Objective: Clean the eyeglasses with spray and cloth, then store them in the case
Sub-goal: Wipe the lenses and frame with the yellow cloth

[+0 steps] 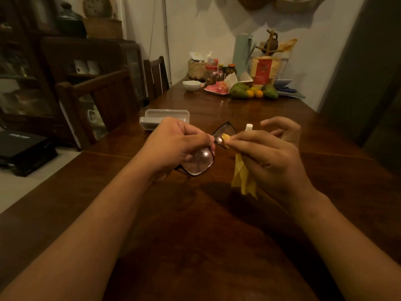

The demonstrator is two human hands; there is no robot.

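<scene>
Head view: left hand (178, 144) grips black-framed eyeglasses (200, 162); right hand (271, 157) fingers (245, 140) pinch a yellow cloth (242, 177) against one lens (224, 130); open grey plastic case (167, 115) lies at eleven o'clock from them.

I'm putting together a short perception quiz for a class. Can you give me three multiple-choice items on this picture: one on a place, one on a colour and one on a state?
1. Where does the case lie?
A. on the table, beyond the left hand
B. on a chair
C. on the floor

2. What colour is the cloth?
A. blue
B. white
C. yellow

3. What state are the glasses in?
A. shut away in the case
B. lying flat on the table
C. held up and being wiped

Answers:
1 A: the case sits on the wood just behind the left hand's knuckles.
2 C: the hanging part of the cloth is plainly yellow.
3 C: the left hand grips the frame while the right hand pinches the cloth onto the far lens.
</scene>
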